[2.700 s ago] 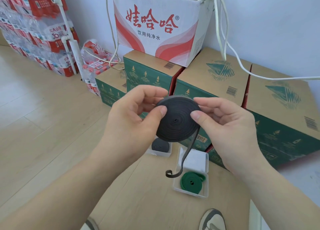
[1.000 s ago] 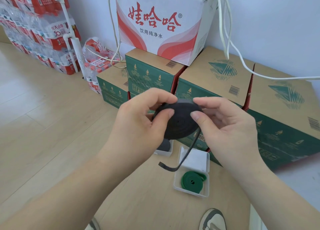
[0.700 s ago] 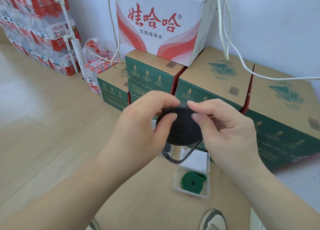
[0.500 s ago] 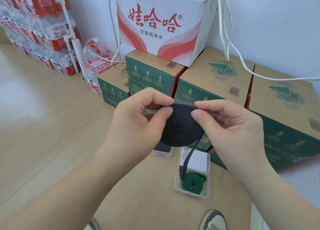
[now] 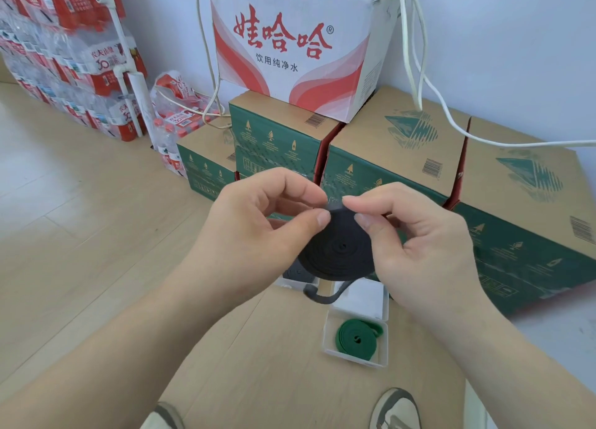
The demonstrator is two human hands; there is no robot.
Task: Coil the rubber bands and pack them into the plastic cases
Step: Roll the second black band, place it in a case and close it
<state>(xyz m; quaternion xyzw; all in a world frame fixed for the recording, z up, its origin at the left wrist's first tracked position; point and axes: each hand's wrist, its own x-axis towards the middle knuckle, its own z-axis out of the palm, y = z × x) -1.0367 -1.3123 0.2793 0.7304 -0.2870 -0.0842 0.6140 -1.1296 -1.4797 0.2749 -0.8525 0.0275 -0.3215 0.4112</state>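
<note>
A black rubber band (image 5: 337, 251) is wound into a flat coil, held up in front of me. My left hand (image 5: 254, 235) pinches its left edge between thumb and fingers. My right hand (image 5: 416, 244) pinches its upper right edge. A short loose tail (image 5: 325, 296) curls out under the coil. Below on a cardboard surface stands an open clear plastic case (image 5: 354, 354) with a coiled green band (image 5: 356, 336) inside. Another clear case (image 5: 295, 281) holding a dark coil sits behind, mostly hidden by the black coil.
Green and brown cartons (image 5: 403, 157) stand stacked behind the cases, with a red and white box (image 5: 290, 47) full of white cables (image 5: 416, 41) on top. Packs of bottled water (image 5: 64, 60) line the wall at left. My shoes (image 5: 396, 409) show at the bottom edge.
The loose tail has grown shorter as the coil turned between my hands. My right fingers have shifted up to the coil's top edge. The tail now curls left under the coil.
</note>
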